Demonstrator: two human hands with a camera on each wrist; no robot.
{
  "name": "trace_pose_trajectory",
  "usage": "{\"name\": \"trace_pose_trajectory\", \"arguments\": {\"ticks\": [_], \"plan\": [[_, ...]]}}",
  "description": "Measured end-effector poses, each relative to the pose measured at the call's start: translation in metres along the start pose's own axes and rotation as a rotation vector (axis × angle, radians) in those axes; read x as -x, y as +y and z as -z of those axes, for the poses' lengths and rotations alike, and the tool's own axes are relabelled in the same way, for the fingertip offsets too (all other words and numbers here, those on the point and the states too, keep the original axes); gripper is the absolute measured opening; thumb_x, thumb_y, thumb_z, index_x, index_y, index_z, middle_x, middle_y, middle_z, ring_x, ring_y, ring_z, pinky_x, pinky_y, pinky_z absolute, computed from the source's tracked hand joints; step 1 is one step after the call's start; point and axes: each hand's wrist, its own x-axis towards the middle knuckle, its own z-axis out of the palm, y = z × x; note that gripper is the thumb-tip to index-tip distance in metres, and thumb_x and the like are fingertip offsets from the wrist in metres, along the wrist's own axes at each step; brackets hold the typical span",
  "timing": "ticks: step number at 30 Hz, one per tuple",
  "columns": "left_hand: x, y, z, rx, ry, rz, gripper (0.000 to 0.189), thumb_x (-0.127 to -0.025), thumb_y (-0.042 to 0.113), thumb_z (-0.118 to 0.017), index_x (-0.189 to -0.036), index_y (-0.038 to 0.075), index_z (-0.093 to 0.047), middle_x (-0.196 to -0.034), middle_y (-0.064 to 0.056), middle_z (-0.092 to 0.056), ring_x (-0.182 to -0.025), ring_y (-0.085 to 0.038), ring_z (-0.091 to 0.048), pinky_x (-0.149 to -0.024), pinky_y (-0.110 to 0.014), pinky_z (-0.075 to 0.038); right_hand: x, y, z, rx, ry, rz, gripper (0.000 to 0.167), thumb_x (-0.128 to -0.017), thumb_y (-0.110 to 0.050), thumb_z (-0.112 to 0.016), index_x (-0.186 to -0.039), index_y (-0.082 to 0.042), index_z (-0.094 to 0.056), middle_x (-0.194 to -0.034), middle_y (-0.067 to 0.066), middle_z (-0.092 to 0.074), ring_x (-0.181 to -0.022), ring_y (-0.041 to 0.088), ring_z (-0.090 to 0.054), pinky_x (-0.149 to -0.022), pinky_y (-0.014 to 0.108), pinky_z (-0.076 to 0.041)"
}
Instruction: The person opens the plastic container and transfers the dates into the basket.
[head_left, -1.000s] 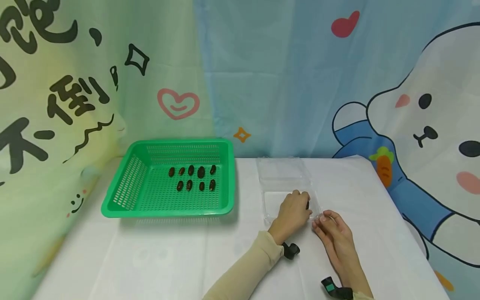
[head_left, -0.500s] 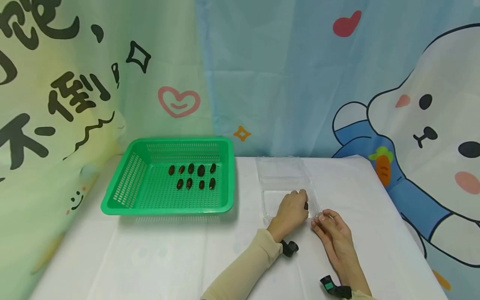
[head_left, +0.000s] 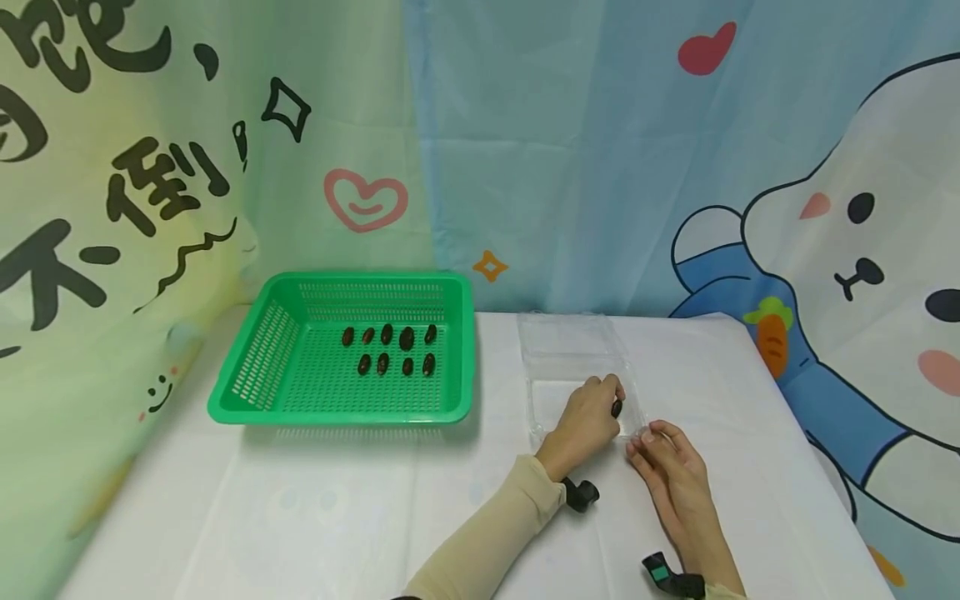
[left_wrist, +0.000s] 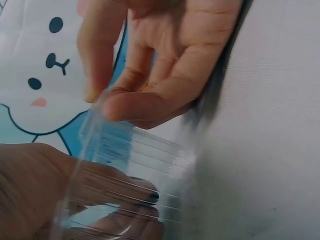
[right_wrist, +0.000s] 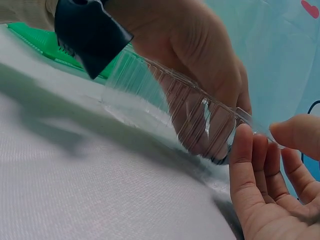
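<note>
A clear plastic clamshell box (head_left: pixel 547 403) lies on the white table with its lid (head_left: pixel 566 335) folded back. My left hand (head_left: pixel 581 423) reaches down inside the box at its right side. Its fingertips pinch a dark brown, oval, date-like piece (head_left: pixel 617 408), mostly covered by the fingers; through the clear wall in the left wrist view, a dark bit of the piece (left_wrist: pixel 154 198) shows at the fingertips. My right hand (head_left: pixel 675 477) pinches the near right corner of the box between thumb and fingers, as the right wrist view shows at the box rim (right_wrist: pixel 243 116).
A green plastic basket (head_left: pixel 300 392) stands at the left with several dark oval pieces (head_left: pixel 407 338) in two rows on its floor. Black wrist cameras (head_left: pixel 581 495) sit on both wrists. A printed curtain (head_left: pixel 517 150) hangs right behind the table (head_left: pixel 330 508).
Both hands stay at the box almost unmoved. The head view has shifted slightly, and a little more of the dark piece shows beside the left fingers than one second ago.
</note>
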Motion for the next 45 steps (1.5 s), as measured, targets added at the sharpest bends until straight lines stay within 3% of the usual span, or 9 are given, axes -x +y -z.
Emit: {"name": "trace_pose_trajectory", "arguments": {"ticks": [6,13,19,31,36,45], "plan": [[0.005,0.004,0.015,0.127,-0.006,0.016,0.037,-0.083,-0.001,-0.073,-0.116,0.015,-0.067,-0.091,0.003,-0.06,-0.074,-0.006,-0.049,-0.063,-0.015,-0.039,0.004,0.0,-0.002,0.026,0.007,-0.019,0.016,-0.107,-0.003,-0.055,-0.119,-0.012,-0.057,-0.104,-0.004,-0.067,-0.1,0.007,-0.068,-0.093,0.022,-0.06],[0.014,0.012,0.043,0.296,0.017,-0.054,0.031,-0.09,0.003,-0.076,-0.118,0.015,-0.069,-0.102,-0.001,-0.07,-0.085,-0.004,-0.06,-0.071,-0.012,-0.045,0.011,0.002,-0.003,0.02,0.009,-0.013,0.015,-0.107,-0.002,-0.054,-0.119,-0.01,-0.057,-0.101,-0.003,-0.067,-0.098,0.008,-0.068,-0.092,0.023,-0.06],[0.023,0.013,0.066,0.483,-0.012,-0.085,0.032,-0.091,0.004,-0.077,-0.12,0.017,-0.068,-0.106,-0.001,-0.072,-0.088,-0.002,-0.063,-0.074,-0.013,-0.051,0.01,0.002,-0.002,0.021,0.005,-0.01,0.015,-0.107,-0.002,-0.055,-0.117,-0.012,-0.058,-0.101,-0.003,-0.068,-0.097,0.008,-0.069,-0.091,0.023,-0.061],[0.047,0.003,0.097,0.793,-0.078,-0.054,0.034,-0.091,0.002,-0.078,-0.12,0.016,-0.068,-0.11,-0.002,-0.07,-0.091,-0.003,-0.065,-0.074,-0.021,-0.056,0.006,0.01,-0.005,0.076,0.062,-0.077,0.016,-0.106,-0.008,-0.06,-0.12,-0.015,-0.056,-0.103,-0.005,-0.065,-0.099,0.007,-0.068,-0.094,0.023,-0.06],[0.056,-0.005,0.112,0.829,-0.089,-0.066,0.035,-0.09,-0.001,-0.077,-0.121,0.014,-0.068,-0.111,-0.004,-0.069,-0.092,-0.006,-0.065,-0.077,-0.022,-0.058,0.002,0.008,-0.005,0.062,0.047,-0.061,0.016,-0.106,-0.007,-0.059,-0.121,-0.013,-0.055,-0.105,-0.005,-0.064,-0.1,0.007,-0.067,-0.093,0.023,-0.06],[0.073,-0.027,0.149,0.785,-0.042,-0.054,0.035,-0.092,-0.005,-0.073,-0.121,0.013,-0.068,-0.118,-0.012,-0.068,-0.097,-0.015,-0.065,-0.082,-0.025,-0.057,0.002,-0.002,-0.001,-0.006,-0.012,-0.027,0.016,-0.106,-0.002,-0.057,-0.118,-0.013,-0.058,-0.105,-0.003,-0.067,-0.101,0.009,-0.069,-0.094,0.022,-0.06]]}}
